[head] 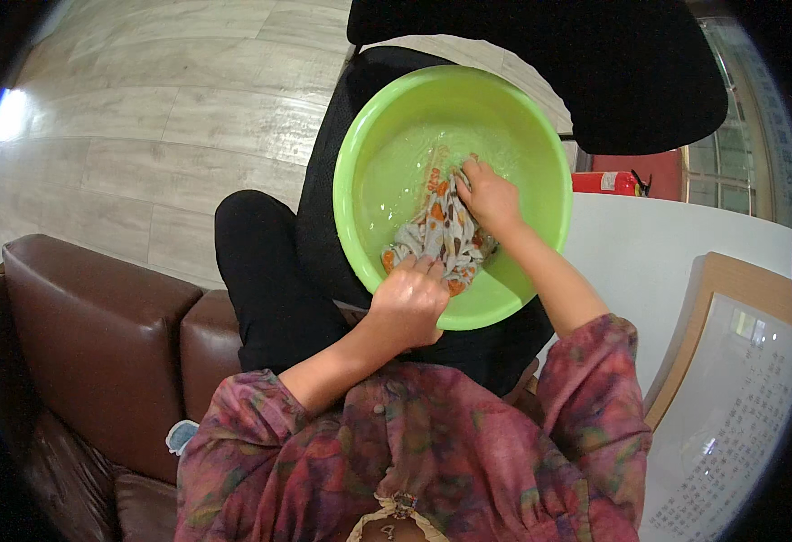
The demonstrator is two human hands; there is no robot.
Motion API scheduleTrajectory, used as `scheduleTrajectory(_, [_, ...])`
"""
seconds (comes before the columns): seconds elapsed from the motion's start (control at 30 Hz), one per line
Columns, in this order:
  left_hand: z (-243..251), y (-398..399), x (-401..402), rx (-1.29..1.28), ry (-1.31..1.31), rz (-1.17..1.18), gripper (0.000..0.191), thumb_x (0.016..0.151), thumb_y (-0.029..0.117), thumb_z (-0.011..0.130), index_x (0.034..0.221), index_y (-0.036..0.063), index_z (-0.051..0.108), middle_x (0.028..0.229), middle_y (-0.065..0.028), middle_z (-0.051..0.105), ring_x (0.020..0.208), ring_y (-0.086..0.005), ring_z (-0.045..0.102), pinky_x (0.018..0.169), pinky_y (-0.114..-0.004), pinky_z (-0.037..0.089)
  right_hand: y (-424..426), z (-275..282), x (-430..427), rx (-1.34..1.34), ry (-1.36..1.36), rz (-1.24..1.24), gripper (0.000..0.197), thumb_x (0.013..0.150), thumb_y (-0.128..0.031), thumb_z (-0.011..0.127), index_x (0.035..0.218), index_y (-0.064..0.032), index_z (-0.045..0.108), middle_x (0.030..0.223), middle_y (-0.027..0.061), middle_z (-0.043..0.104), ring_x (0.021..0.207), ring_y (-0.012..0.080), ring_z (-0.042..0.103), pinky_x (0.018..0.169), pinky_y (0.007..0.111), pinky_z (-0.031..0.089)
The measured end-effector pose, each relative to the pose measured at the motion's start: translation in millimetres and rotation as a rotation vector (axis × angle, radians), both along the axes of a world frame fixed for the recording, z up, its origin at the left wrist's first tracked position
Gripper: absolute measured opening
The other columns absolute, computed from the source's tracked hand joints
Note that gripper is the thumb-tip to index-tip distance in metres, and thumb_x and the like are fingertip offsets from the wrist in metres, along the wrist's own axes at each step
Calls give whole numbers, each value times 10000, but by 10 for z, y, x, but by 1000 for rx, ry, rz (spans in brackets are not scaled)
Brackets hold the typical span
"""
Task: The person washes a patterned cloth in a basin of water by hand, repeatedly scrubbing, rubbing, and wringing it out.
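A green plastic basin (385, 129) holding water rests on a black chair seat in front of my knees. In it lies a wet, bunched cloth (444, 220), light grey with an orange and brown pattern. My left hand (411, 295) is closed on the cloth's near end, at the basin's near rim. Toward the basin's middle, my right hand (489, 196) grips the far end, and the cloth is drawn out lengthwise between the two hands. My fingertips are partly hidden by the folds.
A black chair back (545, 47) stands beyond the basin. To the left is a brown leather sofa (97, 325) with a small blue-and-white item (181, 435) on it. At right are a white table (626, 251), a wood-framed panel bearing writing (694, 339) and a red fire extinguisher (599, 182).
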State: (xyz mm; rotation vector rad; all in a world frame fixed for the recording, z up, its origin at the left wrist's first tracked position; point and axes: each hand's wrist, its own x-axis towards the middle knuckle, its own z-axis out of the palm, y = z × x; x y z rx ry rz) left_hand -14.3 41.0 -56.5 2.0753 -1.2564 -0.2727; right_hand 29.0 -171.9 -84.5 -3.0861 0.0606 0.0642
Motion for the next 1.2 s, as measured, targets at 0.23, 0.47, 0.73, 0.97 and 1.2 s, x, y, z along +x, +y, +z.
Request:
scheduleTrajectory(0.23, [-29,33,-12,-9,27,5,241,439,181,692,616,34,622,734,-117,563,781,-260,558,725,-325,433,401,277,-403,93,203,302,253,746,-250,608,930,-94,531,878,126,566,706,318,588,555,417,478])
scheduleTrajectory(0.47, [73,20,47,37,34,-58,281,518,251,696,675,26,637,799,-121,591,822,-254,576,752,-334,447,34,58,-73,51,160,124,174,810,-238,569,856,-74,536,829,147,592,819,303,596,608,394,491])
scheduleTrajectory(0.73, [80,48,34,79,-8,-26,294,593,296,666,703,25,631,849,-127,596,855,-259,583,749,-343,457,-542,698,72,1139,227,-276,174,822,-93,566,985,-38,590,917,88,619,861,124,572,788,282,443])
scheduleTrajectory(0.97, [90,9,15,114,3,-69,330,587,296,669,783,33,631,874,-136,589,855,-266,580,762,-357,454,-593,393,15,376,-18,-304,310,822,-223,575,1076,-47,578,1095,142,601,1014,276,570,868,344,439])
scheduleTrajectory(1.2, [98,23,45,194,48,-123,404,565,313,703,843,29,631,951,-147,591,919,-274,566,808,-371,445,256,247,422,183,211,4,299,760,-200,608,1048,-122,610,992,125,612,938,259,581,817,347,455])
